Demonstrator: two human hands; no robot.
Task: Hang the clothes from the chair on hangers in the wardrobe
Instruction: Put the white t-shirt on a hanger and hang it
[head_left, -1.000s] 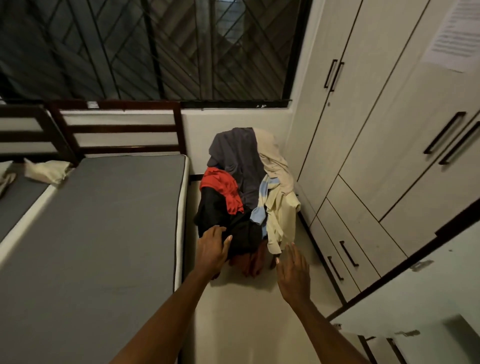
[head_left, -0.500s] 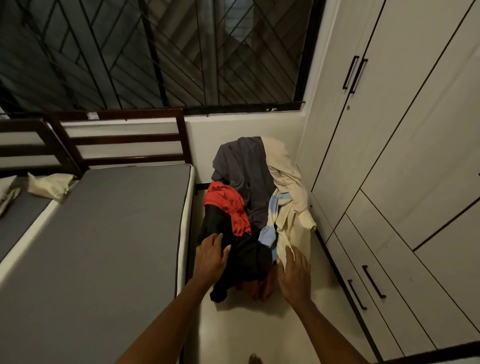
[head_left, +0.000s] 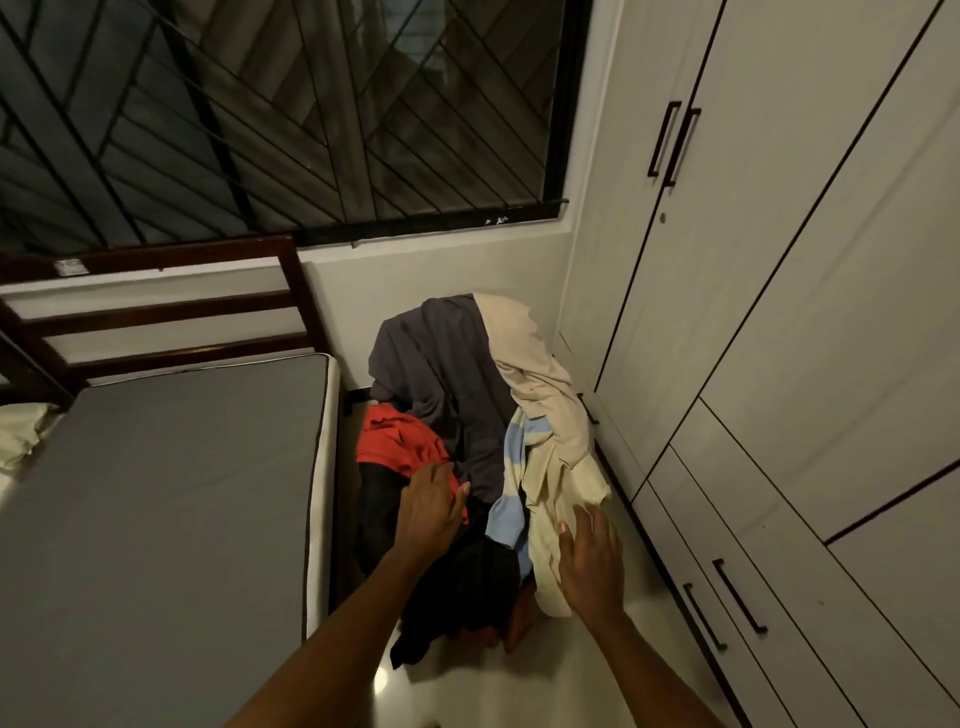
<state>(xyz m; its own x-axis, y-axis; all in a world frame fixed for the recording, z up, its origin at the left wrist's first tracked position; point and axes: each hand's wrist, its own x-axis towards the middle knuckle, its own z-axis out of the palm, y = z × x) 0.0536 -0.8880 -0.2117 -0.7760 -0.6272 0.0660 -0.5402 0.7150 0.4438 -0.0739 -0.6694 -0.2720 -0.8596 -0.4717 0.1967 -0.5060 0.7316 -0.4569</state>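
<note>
Clothes pile (head_left: 467, 415) heaped over chair, far corner between bed (head_left: 156, 493) and wardrobe (head_left: 779, 338). Left hand (head_left: 428, 512) fingers straight, over red garment (head_left: 397, 441). Right hand (head_left: 589, 564) flat against cream garment (head_left: 550, 499), gripping nothing.

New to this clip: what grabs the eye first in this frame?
The clothes pile heaped over the chair in the corner between bed and wardrobe, with a red garment standing out on its left side. Both hands reach into it: the left hand at the red and black clothes, the right hand on the cream garment. Behind, a dark barred window.
</note>
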